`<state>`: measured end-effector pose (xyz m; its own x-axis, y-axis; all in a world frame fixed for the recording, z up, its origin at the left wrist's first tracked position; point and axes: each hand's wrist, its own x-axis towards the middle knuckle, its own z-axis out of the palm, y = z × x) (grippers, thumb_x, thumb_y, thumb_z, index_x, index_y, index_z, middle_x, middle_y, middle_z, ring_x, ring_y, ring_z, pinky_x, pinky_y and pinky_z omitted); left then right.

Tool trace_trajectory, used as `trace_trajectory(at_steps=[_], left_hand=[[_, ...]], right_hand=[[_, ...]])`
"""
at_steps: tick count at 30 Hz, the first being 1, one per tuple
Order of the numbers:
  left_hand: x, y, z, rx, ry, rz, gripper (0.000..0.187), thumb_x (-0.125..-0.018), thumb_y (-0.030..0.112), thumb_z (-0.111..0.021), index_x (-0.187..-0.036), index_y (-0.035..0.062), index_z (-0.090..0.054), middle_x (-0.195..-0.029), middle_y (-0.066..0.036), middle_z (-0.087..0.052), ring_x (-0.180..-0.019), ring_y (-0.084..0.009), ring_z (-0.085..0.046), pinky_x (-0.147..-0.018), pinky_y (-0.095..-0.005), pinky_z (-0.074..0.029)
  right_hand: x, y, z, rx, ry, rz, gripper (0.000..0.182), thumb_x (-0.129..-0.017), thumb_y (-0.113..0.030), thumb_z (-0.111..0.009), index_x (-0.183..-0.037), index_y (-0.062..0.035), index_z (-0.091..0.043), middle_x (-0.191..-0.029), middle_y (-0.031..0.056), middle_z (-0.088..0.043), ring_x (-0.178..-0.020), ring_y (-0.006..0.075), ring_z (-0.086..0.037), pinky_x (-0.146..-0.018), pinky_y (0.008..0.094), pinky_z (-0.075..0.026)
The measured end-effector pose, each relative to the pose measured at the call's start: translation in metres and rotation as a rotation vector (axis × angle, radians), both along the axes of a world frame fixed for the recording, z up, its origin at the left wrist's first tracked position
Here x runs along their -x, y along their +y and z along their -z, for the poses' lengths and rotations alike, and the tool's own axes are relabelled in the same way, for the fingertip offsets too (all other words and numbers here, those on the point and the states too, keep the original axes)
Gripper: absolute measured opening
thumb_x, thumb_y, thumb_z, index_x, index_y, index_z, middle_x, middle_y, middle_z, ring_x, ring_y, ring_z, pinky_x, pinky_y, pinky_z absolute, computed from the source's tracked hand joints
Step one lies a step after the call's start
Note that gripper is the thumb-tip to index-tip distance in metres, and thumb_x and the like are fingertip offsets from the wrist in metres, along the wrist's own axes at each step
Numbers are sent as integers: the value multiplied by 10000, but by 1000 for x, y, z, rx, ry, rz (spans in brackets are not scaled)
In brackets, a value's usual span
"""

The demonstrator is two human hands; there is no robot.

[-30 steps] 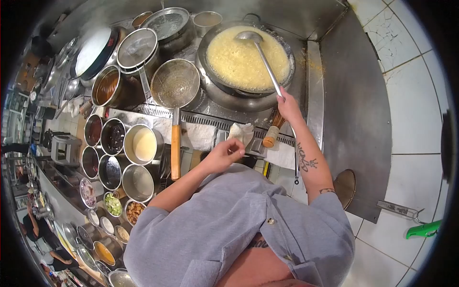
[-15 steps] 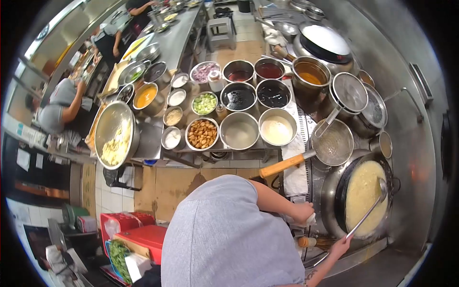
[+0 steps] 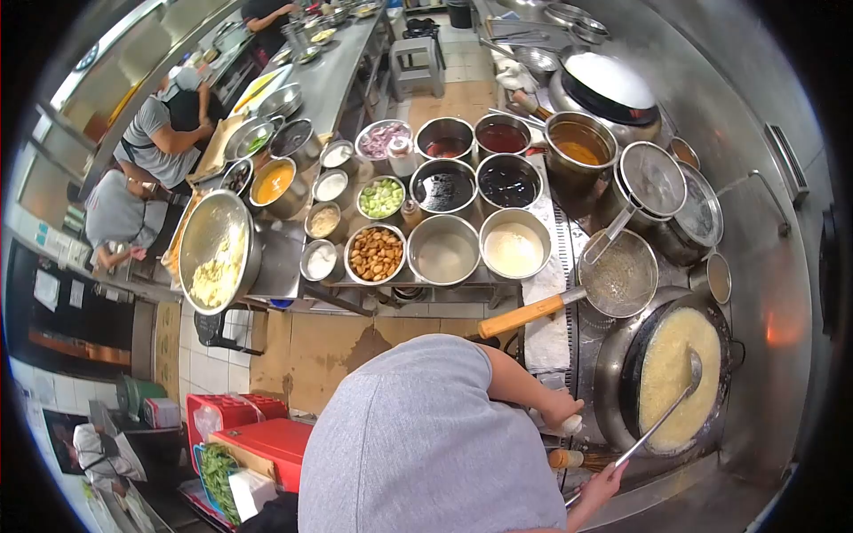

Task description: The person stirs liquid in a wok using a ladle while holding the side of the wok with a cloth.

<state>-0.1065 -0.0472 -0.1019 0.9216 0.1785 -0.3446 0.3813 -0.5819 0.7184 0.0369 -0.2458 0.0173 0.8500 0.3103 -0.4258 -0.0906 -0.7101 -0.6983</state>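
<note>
My right hand (image 3: 602, 487) grips the long metal handle of a ladle (image 3: 665, 421). The ladle's bowl rests in the bubbling pale yellow liquid (image 3: 680, 342) that fills much of a wok (image 3: 615, 377). To the left of the wok, my left hand (image 3: 562, 412) is closed on a bunched white cloth (image 3: 570, 425); whether it also grips a wok handle is hidden. Between my hands lies a bristle brush (image 3: 569, 458) with a wooden end. A wooden-handled strainer (image 3: 619, 274) sits just beyond the wok.
Pots of dark sauces (image 3: 442, 185) and a bowl of brown fried cubes (image 3: 376, 254) stand on the counter ahead. A tilted steel bowl (image 3: 247, 266) with yellow pieces is at left. A covered pot (image 3: 693, 209) stands beyond the strainer. Co-workers (image 3: 164, 133) stand at the far left.
The ladle's bowl has moved left and slightly nearer in the wok. My right hand has shifted left and down. The liquid looks frothier. Co-workers at the left have changed posture.
</note>
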Motion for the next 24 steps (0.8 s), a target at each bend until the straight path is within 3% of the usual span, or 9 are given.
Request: trace_trajectory(at_steps=[1, 6, 9, 11, 14, 17, 18, 21, 24], left_hand=[[1, 1, -2, 103, -48, -4, 730, -680, 234, -813, -1279, 42, -443, -1015, -224, -662, -1054, -411, -609, -907, -482, -464], [-5, 14, 2, 647, -146, -139, 705, -648, 236, -818, -1263, 72, -513, -1116, -173, -647, -1069, -322, -628, -879, -441, -494], [-12, 28, -11, 1497, -83, -212, 575, -704, 164, -779, -1240, 108, -579, -1123, -87, -633, -1021, -223, -635, -877, -393, -527], [-3, 50, -36, 1461, 113, -388, 454, -743, 113, -739, -1184, 97, -630, -1090, -72, -656, -1001, -191, -650, -868, -389, -550], [-12, 54, -2, 1808, 258, -410, 341, -806, 124, -706, -1116, -9, -658, -1029, -115, -718, -921, -251, -712, -865, -421, -577], [-6, 59, -36, 1894, 242, -391, 535, -858, 78, -609, -1366, -41, -494, -1278, -205, -632, -1152, -341, -648, -1050, -488, -493], [-6, 60, -44, 1924, 260, -367, 562, -860, 77, -591, -1395, -44, -468, -1311, -215, -611, -1172, -352, -636, -1059, -491, -487], [-8, 54, -69, 2022, 216, -378, 568, -885, 89, -554, -1424, -43, -431, -1336, -225, -591, -1198, -357, -619, -1079, -492, -469], [-16, 50, -93, 1941, 115, -453, 516, -937, 137, -535, -1417, -28, -441, -1301, -211, -610, -1158, -355, -641, -1041, -497, -500]], right_hand=[[6, -1, -1, -32, 8, 36, 538, -1055, -264, -474, -1572, -259, -324, -588, -5, -338, -366, 92, -310, -294, 282, -275], [39, 4, -28, -13, 87, 103, 529, -1056, -257, -470, -1566, -266, -333, -599, -3, -383, -383, 96, -348, -309, 272, -320], [46, -1, -20, -94, 125, 81, 523, -1057, -242, -464, -1563, -262, -339, -589, -22, -373, -385, 81, -333, -311, 257, -309], [66, -2, -42, -129, 205, 149, 525, -1055, -207, -455, -1566, -225, -337, -583, -47, -358, -399, 60, -311, -317, 243, -289], [75, -11, -42, -111, 148, 121, 527, -1043, -172, -477, -1557, -177, -360, -592, -64, -363, -421, 46, -303, -358, 246, -262], [89, -8, -73, -147, 222, 132, 513, -1050, -173, -501, -1545, -126, -376, -615, -74, -385, -461, 35, -341, -390, 243, -291], [86, -28, -48, -144, 198, 89, 518, -1061, -221, -476, -1562, -213, -346, -602, -55, -392, -405, 59, -349, -350, 250, -331], [99, -30, -62, -93, 168, 66, 519, -1058, -224, -487, -1559, -215, -354, -613, -55, -406, -423, 53, -352, -363, 248, -336], [110, -36, -80, -117, 217, 102, 516, -1038, -163, -524, -1533, -104, -392, -751, -69, -438, -628, 47, -384, -572, 224, -373]])
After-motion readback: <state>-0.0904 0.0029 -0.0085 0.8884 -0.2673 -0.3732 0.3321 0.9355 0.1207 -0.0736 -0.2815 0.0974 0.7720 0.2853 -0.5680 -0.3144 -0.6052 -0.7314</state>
